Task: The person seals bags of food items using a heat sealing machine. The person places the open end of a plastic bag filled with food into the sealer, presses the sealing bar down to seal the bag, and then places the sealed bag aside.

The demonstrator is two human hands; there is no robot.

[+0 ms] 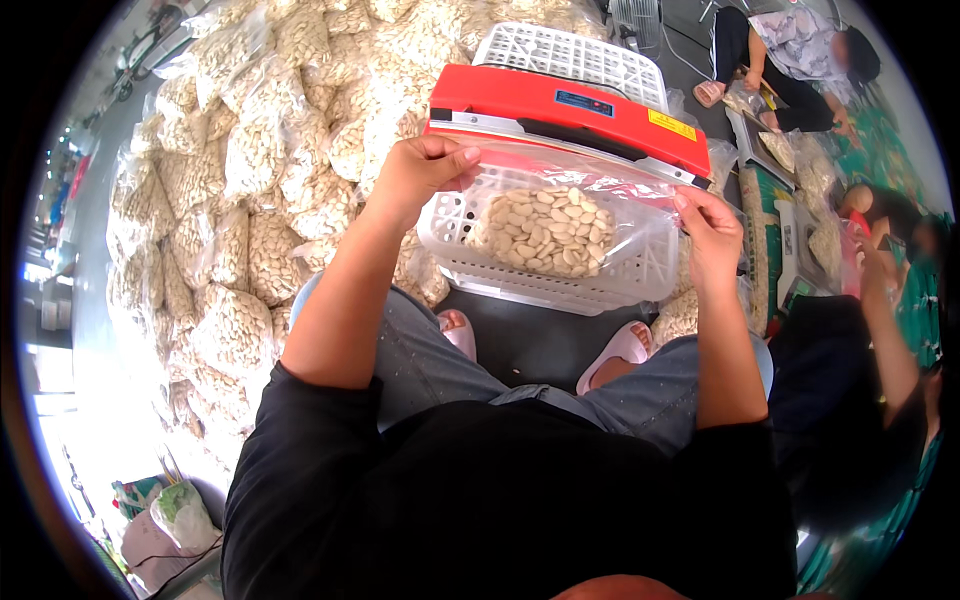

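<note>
A clear plastic bag of pale flat beans lies over a white perforated plastic basket between my knees. My left hand pinches the left corner of the bag's mouth between thumb and fingers. At the right corner, my right hand grips the film the same way. Stretched between both hands, the bag's top edge runs along the front of a red impulse bag sealer with a black handle bar. Whether the film lies inside the sealer's jaws, I cannot tell.
Many filled clear bags are piled at the left and behind the sealer. A white upturned crate is under the sealer's back. Two co-workers sit at the right, near weighing scales and green sacks. A wire fan guard stands at the top.
</note>
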